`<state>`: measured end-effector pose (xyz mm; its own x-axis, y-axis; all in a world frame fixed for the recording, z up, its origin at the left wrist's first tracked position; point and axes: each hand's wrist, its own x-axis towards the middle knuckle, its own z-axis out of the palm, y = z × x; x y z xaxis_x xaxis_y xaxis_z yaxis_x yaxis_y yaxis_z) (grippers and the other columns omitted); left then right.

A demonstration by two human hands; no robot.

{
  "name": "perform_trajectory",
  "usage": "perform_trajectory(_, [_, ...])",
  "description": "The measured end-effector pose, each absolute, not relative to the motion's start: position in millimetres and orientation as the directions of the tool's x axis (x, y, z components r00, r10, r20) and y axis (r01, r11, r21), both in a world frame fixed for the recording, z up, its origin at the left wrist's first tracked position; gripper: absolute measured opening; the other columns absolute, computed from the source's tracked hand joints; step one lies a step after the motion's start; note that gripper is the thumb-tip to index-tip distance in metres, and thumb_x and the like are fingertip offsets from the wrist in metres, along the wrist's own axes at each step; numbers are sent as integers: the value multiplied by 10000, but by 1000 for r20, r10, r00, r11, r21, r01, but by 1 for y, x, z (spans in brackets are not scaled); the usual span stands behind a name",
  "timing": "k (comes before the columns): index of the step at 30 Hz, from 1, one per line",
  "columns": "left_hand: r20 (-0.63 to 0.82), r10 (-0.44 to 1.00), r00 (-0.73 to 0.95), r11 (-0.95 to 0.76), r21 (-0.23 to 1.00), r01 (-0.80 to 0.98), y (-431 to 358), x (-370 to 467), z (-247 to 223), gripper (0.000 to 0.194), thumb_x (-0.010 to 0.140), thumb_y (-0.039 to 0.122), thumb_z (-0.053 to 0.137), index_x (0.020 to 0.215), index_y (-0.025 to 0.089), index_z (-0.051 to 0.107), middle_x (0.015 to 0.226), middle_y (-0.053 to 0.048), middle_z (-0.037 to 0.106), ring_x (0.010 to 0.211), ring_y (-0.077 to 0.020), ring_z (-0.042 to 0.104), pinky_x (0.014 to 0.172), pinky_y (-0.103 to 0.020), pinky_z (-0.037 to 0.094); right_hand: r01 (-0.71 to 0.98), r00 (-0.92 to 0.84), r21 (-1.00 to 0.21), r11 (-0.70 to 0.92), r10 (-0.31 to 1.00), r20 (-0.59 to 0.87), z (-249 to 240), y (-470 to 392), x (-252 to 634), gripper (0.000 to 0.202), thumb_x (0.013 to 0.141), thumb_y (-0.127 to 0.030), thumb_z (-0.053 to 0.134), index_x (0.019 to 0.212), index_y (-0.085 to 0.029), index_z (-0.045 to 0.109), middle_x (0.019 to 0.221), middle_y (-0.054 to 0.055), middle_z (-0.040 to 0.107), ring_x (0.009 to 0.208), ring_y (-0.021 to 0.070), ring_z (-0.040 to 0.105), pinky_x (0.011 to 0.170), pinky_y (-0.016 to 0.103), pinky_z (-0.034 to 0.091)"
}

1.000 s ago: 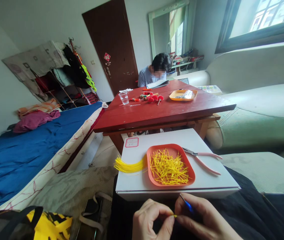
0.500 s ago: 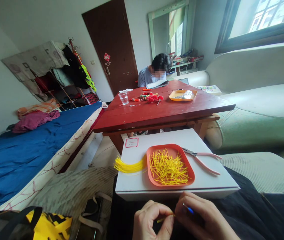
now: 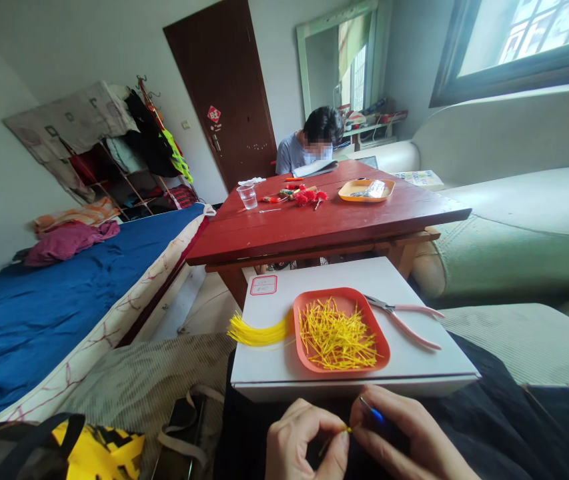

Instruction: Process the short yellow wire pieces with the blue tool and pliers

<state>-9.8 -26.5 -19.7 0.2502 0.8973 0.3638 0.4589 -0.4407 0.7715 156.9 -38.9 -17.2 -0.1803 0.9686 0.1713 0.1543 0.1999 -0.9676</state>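
Observation:
At the bottom edge, over my dark lap, my left hand (image 3: 307, 443) pinches a short yellow strand (image 3: 337, 437) between thumb and forefinger. My right hand (image 3: 407, 440) meets it at the strand's tip and grips a thin blue-handled tool (image 3: 371, 412). Just beyond my hands a white box (image 3: 429, 363) lies on my lap. It carries an orange tray (image 3: 381, 347) full of cut yellow strands, a bundle of longer yellow strands (image 3: 257, 331) to the left, and pink-handled pliers (image 3: 407, 320) to the right.
A red wooden table (image 3: 324, 227) stands beyond the box with a glass, red bits and an orange tray. Another person sits at its far side, head bowed. A bed with a blue sheet (image 3: 54, 300) lies left, a pale sofa (image 3: 524, 220) right, a yellow-black bag (image 3: 94, 450) bottom left.
My hands stay together at the bottom edge. The yellow strand has shifted slightly between my fingertips, and the blue tool's tip has tilted a little. Everything else is still.

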Motion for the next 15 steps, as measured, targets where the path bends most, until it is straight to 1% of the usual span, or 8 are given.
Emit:
perform_trajectory(3, [323, 916, 240, -401, 787, 469, -27, -9, -20, 136, 705, 174, 572, 600, 179, 658, 529, -10, 615, 484, -109, 541, 495, -173, 392, 125, -168, -979, 159, 976, 137, -19, -39, 156, 236, 832, -399, 528, 710, -202, 573, 681, 4, 585, 620, 162, 513, 605, 244, 441])
perform_trajectory(6, [294, 928, 228, -370, 797, 477, -27, -8, -19, 130, 694, 186, 574, 596, 178, 658, 529, -13, 624, 482, -111, 534, 492, -175, 391, 119, -175, -985, 126, 979, 104, -18, -38, 155, 347, 819, -516, 515, 703, -196, 582, 678, 8, 573, 628, 168, 498, 606, 252, 433])
perform_trajectory(10, [273, 937, 218, -347, 801, 488, -27, -7, -17, 140, 695, 209, 580, 587, 176, 662, 518, -11, 614, 478, -112, 529, 489, -178, 391, 105, -191, -988, 115, 977, 93, -17, -37, 154, 378, 813, -543, 517, 681, -191, 549, 645, -12, 533, 590, 145, 454, 579, 239, 411])
perform_trajectory(15, [225, 947, 228, -310, 826, 471, -27, -7, -17, 153, 701, 220, 566, 591, 176, 664, 522, -4, 612, 482, -111, 533, 503, -180, 399, 110, -191, -988, 109, 978, 86, -17, -38, 153, 366, 809, -547, 517, 693, -201, 545, 670, 1, 559, 620, 161, 483, 608, 249, 422])
